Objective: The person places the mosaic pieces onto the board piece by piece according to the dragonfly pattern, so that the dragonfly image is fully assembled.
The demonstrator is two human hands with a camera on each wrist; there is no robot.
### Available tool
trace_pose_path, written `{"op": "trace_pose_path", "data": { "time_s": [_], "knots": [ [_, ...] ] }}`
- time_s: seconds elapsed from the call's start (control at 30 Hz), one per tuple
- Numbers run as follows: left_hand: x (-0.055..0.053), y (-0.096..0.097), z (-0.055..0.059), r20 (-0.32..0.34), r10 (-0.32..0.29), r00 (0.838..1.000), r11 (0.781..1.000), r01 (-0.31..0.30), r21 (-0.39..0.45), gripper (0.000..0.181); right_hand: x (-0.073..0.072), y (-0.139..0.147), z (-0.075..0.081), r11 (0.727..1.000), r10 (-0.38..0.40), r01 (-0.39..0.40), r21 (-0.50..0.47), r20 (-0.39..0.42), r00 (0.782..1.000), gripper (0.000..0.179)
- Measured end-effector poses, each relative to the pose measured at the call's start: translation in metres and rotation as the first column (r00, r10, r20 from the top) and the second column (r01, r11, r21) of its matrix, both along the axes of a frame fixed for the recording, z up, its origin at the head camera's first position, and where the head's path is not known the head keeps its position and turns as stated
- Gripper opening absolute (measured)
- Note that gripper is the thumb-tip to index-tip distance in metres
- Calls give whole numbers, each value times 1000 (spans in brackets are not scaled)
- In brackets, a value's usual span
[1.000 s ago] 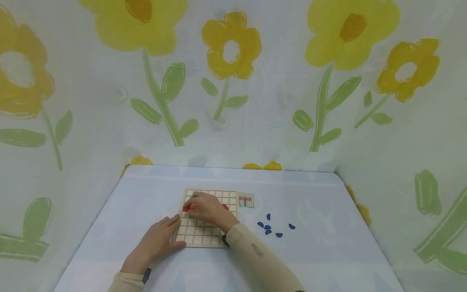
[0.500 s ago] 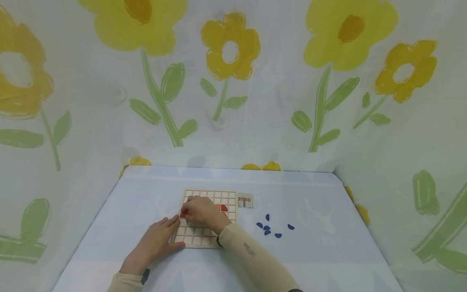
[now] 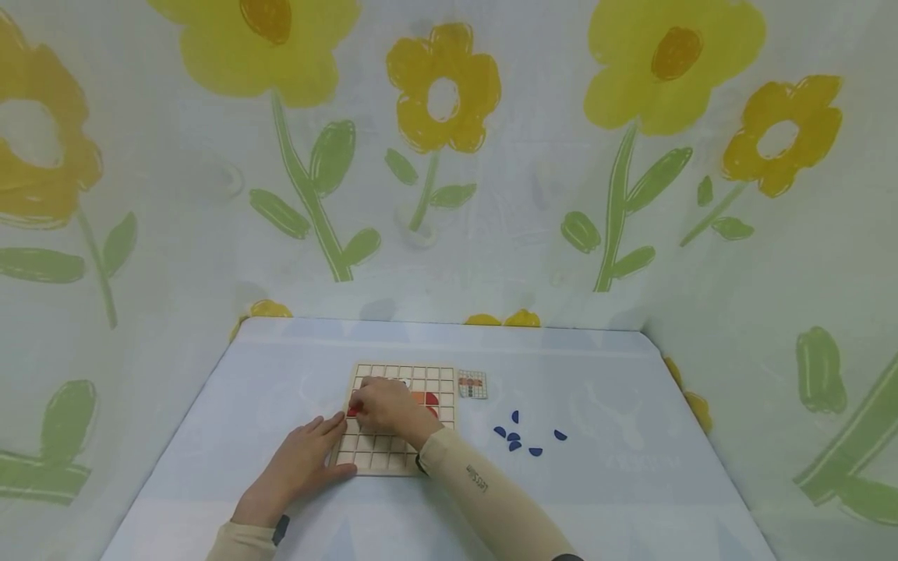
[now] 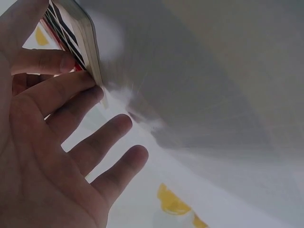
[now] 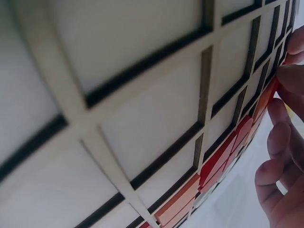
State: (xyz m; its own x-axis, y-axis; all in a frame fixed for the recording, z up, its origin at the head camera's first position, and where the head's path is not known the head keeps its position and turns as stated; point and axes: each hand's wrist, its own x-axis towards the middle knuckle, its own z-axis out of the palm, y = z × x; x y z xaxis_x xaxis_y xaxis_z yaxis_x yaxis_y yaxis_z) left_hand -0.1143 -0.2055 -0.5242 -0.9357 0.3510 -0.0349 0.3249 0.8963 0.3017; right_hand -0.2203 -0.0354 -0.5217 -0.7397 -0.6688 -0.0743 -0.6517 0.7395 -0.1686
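Note:
A wooden grid board [image 3: 364, 460] lies on the table. Over its left side, my right hand [image 3: 390, 408] pinches a small red piece [image 3: 353, 411] with its fingertips, at a cell by the left edge. Its exact shape is covered by the fingers. In the right wrist view, the right hand [image 5: 289, 175] has its thumb and fingers at the far cells. More red pieces [image 5: 221, 159] and orange pieces [image 5: 180, 199] sit in nearby cells. My left hand [image 3: 300, 461] lies at the board's left edge, fingers extended; in the left wrist view, the fingertips of the hand [image 4: 52, 128] touch the board's edge [image 4: 88, 33].
A small printed pattern card [image 3: 472, 384] lies against the board's right side. Several blue half-circle pieces [image 3: 514, 437] are scattered to the right on the white table [image 3: 617, 483]. A flower-patterned cloth wall [image 3: 505, 257] rises behind the table.
My right hand has moved slightly left and down over the board, with its fingertips now at the red piece by the left edge. The left hand has kept its place.

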Motion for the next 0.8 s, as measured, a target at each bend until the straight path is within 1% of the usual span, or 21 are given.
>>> {"op": "trace_pose_path", "data": {
  "time_s": [0.1, 0.3, 0.57, 0.8],
  "knots": [
    [1, 0, 1, 0, 1, 1000, 1000, -1, 1, 83, 0, -1, -1, 1000, -2, 2, -10, 6, 1000, 12],
    [2, 1, 2, -11, 3, 1000, 1000, -3, -1, 83, 1, -2, -1, 1000, -13, 13, -18, -8, 1000, 15],
    [1, 1, 2, -2, 6, 1000, 1000, -6, -7, 84, 3, 0, -5, 998, -21, 19, -52, -26, 999, 15],
    [0, 1, -1, 2, 7, 1000, 1000, -7, -7, 85, 6, 1, -2, 999, -14, 12, -43, -52, 999, 18]
  ]
}}
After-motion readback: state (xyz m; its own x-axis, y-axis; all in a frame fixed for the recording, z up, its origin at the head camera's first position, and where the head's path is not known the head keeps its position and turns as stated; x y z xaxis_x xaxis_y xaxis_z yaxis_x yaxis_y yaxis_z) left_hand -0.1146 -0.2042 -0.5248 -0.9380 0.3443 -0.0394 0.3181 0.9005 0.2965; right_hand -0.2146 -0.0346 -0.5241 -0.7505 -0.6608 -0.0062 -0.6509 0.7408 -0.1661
